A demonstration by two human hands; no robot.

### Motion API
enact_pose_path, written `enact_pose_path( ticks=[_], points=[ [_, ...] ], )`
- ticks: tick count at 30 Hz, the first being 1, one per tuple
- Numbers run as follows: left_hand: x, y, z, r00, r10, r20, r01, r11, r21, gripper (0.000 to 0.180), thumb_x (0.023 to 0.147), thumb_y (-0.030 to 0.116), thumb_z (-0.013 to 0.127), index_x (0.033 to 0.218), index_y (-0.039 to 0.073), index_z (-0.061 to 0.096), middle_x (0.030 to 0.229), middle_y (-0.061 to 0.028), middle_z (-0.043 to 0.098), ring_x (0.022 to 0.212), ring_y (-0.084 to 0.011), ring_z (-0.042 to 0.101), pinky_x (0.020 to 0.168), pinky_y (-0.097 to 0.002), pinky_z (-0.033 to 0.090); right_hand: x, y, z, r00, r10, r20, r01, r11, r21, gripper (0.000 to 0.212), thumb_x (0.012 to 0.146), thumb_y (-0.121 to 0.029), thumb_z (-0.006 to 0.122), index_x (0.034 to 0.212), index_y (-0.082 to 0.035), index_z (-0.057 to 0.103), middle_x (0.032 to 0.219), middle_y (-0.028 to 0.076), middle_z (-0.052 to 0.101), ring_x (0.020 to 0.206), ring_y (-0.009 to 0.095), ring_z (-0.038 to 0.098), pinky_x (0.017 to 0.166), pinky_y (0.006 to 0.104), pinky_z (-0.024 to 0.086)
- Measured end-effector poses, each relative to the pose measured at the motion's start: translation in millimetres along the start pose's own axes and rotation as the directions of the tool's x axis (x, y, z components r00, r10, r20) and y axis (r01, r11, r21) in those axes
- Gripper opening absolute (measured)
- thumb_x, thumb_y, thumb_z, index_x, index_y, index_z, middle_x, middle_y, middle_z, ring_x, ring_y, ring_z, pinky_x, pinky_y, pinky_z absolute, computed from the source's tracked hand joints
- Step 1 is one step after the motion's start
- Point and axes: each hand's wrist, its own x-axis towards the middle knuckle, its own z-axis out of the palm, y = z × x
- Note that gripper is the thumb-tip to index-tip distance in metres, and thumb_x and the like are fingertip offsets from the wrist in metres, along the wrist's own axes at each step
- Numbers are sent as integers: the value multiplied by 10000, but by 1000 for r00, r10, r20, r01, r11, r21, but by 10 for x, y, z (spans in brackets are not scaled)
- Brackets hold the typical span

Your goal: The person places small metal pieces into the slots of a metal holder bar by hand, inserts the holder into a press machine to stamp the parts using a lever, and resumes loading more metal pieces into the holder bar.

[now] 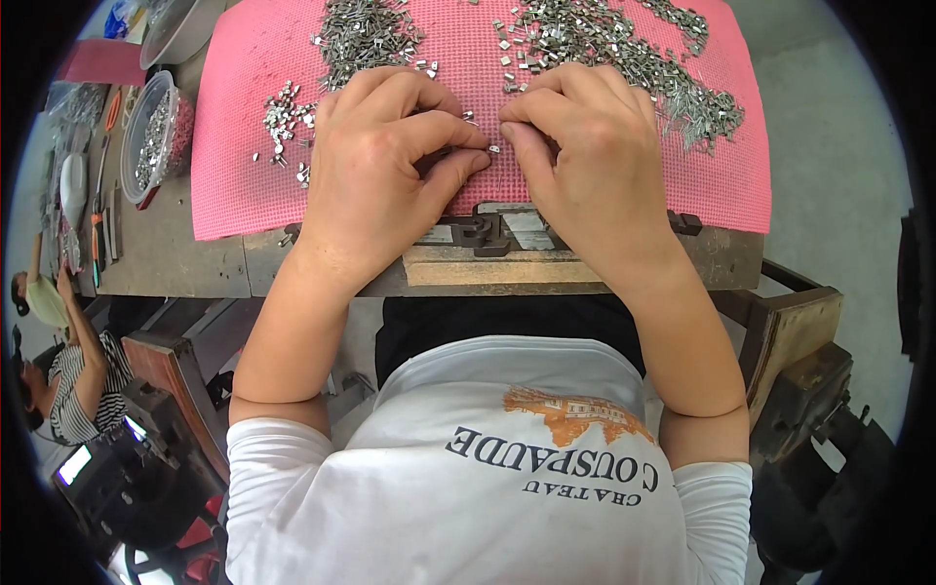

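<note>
Over the pink mesh mat [234,185], my left hand [385,161] is closed, thumb and forefinger pinched together. A small silvery metal piece [494,149] shows at those fingertips. My right hand [597,146] is closed in a pinch just to the right, its tips a short gap from the left ones. Whatever the right fingers hold is too small to make out. Beyond the hands lie a left heap of small metal parts [366,44] and a right heap of similar parts [585,44]. Thin pins [687,107] lie beside my right hand.
A metal clamp-like fixture [483,230] and a wooden strip [502,271] sit at the bench's front edge. Loose parts [283,117] lie left on the mat. Further left are a plastic tub [143,146] of parts and orange-handled pliers [97,229]. A person in stripes [83,385] is at lower left.
</note>
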Motion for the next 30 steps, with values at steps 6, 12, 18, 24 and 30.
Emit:
enact_pose_path(
  ticks=[6, 12, 18, 24, 30],
  points=[
    [4, 46, -12, 992, 114, -46, -108, 988, 109, 154, 713, 139, 844, 851, 171, 783, 969, 32, 673, 1097, -241, 612, 928, -441, 420, 2, -35, -9, 999, 49, 0, -49, 997, -52, 55, 801, -98, 766, 841, -74, 737, 923, 40, 657, 948, 252, 611, 852, 413, 437],
    [65, 86, -6, 989, 144, 26, -146, 958, 246, 169, 735, 153, 817, 893, 157, 756, 996, 16, 688, 1146, -279, 613, 938, -444, 426, 4, -56, -22, 998, 57, 28, -54, 996, -74, 80, 801, -96, 770, 871, -75, 737, 944, 44, 651, 968, 254, 605, 860, 416, 429],
    [103, 95, 35, 989, 149, 12, -148, 970, 192, 102, 771, 164, 795, 854, 144, 740, 929, 6, 661, 1112, -270, 612, 962, -461, 420, 16, -49, -63, 998, 28, 52, -24, 996, -86, 70, 811, -91, 762, 860, -79, 712, 936, 51, 642, 966, 263, 600, 877, 415, 417],
    [130, 110, 23, 988, 147, 42, -152, 973, 174, 167, 720, 126, 819, 870, 152, 751, 993, 11, 688, 1146, -279, 610, 937, -450, 425, -92, 80, -254, 997, 70, 12, -71, 997, 13, 113, 847, -89, 741, 929, -90, 664, 918, 51, 642, 941, 270, 593, 863, 412, 402],
    [113, 80, 7, 991, 133, 27, -136, 968, 210, 114, 727, 143, 822, 816, 141, 750, 961, 20, 695, 1153, -276, 616, 957, -443, 426, -466, 213, -537, 973, 231, 16, -229, 952, 203, 123, 870, -56, 726, 960, -98, 652, 874, 40, 643, 860, 261, 587, 829, 387, 407]
  ],
)
